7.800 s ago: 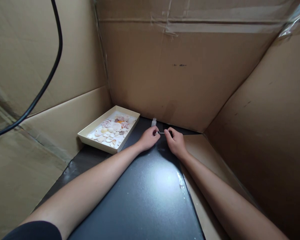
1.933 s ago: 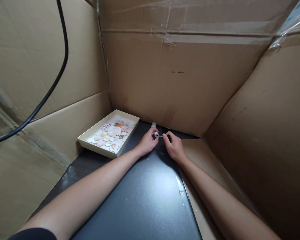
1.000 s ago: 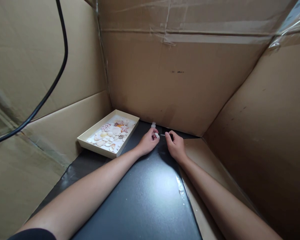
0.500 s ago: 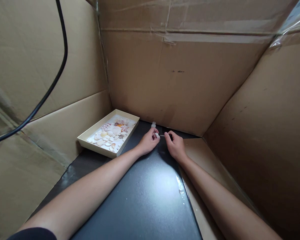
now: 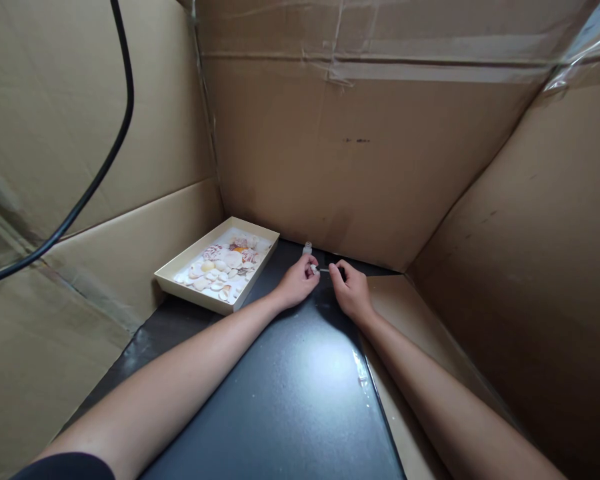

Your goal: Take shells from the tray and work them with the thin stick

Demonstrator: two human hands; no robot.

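Observation:
My left hand [image 5: 299,281] is closed on a small white piece [image 5: 315,269], probably a shell, near the far end of the dark table [image 5: 280,393]. Facing it from the right, my right hand [image 5: 350,288] pinches a thin tool [image 5: 325,270], whose tip is at the white piece. The tool's dark end is mostly hidden by my fingers. Just behind my left hand stands a small clear bottle [image 5: 307,249]. A cream tray [image 5: 195,303] to the left holds several white, yellow and reddish shells [image 5: 221,265].
Cardboard walls [image 5: 310,160] rise at the back and both sides. A black cable [image 5: 100,173] hangs at the upper left. Flat cardboard [image 5: 405,313] lies along the table's right side, under my right forearm.
The thin tool and the white piece have shifted very slightly against each other. Both hands stay in nearly the same place.

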